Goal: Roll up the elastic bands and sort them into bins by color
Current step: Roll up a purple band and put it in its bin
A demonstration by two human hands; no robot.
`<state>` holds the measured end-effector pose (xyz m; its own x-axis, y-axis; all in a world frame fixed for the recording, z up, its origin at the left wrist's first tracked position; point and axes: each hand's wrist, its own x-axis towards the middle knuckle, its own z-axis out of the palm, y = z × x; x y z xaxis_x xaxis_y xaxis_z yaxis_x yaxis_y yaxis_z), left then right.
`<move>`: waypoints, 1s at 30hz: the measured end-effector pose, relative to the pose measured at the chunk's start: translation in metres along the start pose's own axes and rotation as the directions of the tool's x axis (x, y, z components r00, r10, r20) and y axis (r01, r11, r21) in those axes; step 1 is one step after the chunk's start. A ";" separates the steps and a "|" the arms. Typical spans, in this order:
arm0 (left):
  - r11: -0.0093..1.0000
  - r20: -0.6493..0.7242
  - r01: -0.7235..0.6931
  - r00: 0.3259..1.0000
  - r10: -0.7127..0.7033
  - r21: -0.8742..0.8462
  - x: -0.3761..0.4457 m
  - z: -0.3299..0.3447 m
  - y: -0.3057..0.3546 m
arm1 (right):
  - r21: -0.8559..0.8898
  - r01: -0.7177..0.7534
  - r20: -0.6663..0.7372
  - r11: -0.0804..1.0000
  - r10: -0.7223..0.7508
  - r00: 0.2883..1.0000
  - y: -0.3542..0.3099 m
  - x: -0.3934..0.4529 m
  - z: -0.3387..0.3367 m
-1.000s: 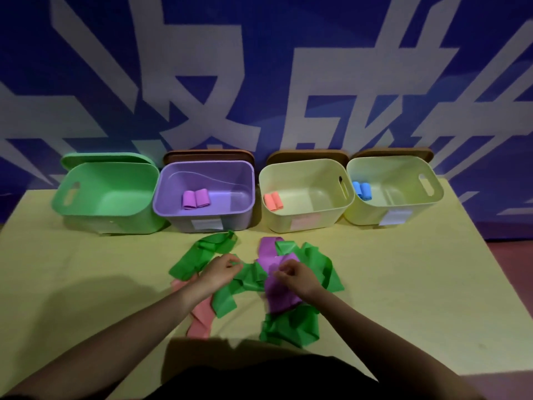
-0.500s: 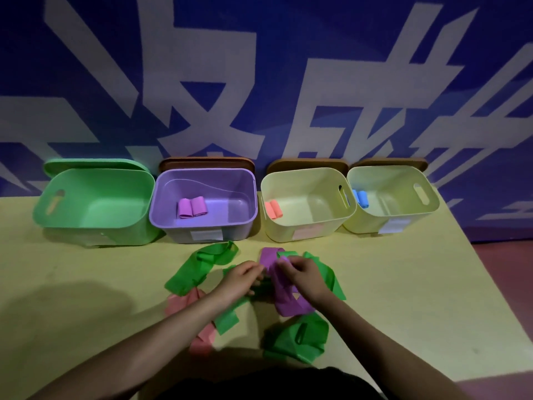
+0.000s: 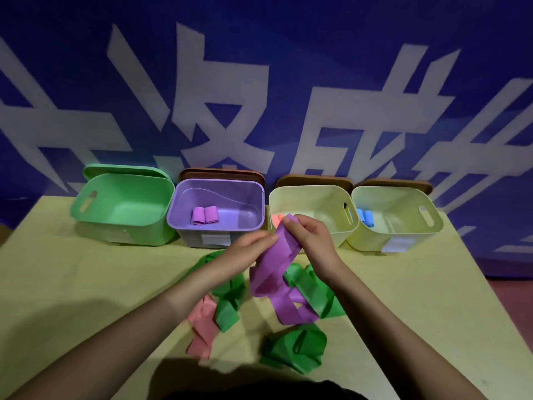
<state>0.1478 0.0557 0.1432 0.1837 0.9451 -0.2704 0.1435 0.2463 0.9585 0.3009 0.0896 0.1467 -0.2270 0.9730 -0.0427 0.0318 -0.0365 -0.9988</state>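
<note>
Both hands hold a purple elastic band (image 3: 277,272) lifted above the table. My right hand (image 3: 310,241) pinches its top end, and my left hand (image 3: 248,249) grips it just below on the left. The band's lower part hangs down in loops onto green bands (image 3: 311,293). More green bands (image 3: 227,301) and a crumpled green one (image 3: 297,350) lie on the table, with a pink band (image 3: 202,327) at the left. Two purple rolls (image 3: 204,215) sit in the purple bin (image 3: 216,235).
Four bins stand in a row at the back: a green bin (image 3: 124,226), the purple one, a cream bin (image 3: 314,197) with a pink roll (image 3: 277,220), and a cream bin (image 3: 403,232) with blue rolls (image 3: 364,217). Lids lean behind them. A blue wall rises behind.
Both hands have lifted the purple band up out of the pile and away from the green bands, toward the bins. The view has tilted closer.
</note>
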 end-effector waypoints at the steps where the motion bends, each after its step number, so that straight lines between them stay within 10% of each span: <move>1: 1.000 0.010 -0.008 1.000 0.007 0.029 -0.003 -0.003 0.001 | 0.015 0.008 -0.016 1.000 -0.008 1.000 -0.005 -0.002 0.002; 9: 0.982 0.071 -0.067 0.996 0.055 0.177 -0.048 -0.023 -0.026 | 0.360 0.032 -0.159 0.932 0.027 0.987 -0.041 0.008 0.000; 16: 0.977 -0.377 -0.078 0.926 -0.002 -0.196 -0.073 -0.040 -0.038 | 0.187 -0.020 -0.178 0.982 0.054 0.983 -0.028 0.009 0.039; 24: 0.981 -0.500 -0.160 0.862 0.087 -0.106 -0.105 -0.079 -0.047 | 0.080 -0.018 -0.219 0.997 0.036 0.975 -0.007 0.008 0.071; 30: 0.969 -0.484 -0.248 0.848 0.214 -0.006 -0.116 -0.099 -0.028 | -0.308 -0.067 -0.113 0.949 0.033 0.993 0.004 0.011 0.082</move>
<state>0.0265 -0.0401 0.1562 -0.2845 0.9585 0.0197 0.0879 0.0056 0.9961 0.2189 0.0818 0.1401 -0.1145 0.9907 -0.0731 0.3456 -0.0292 -0.9379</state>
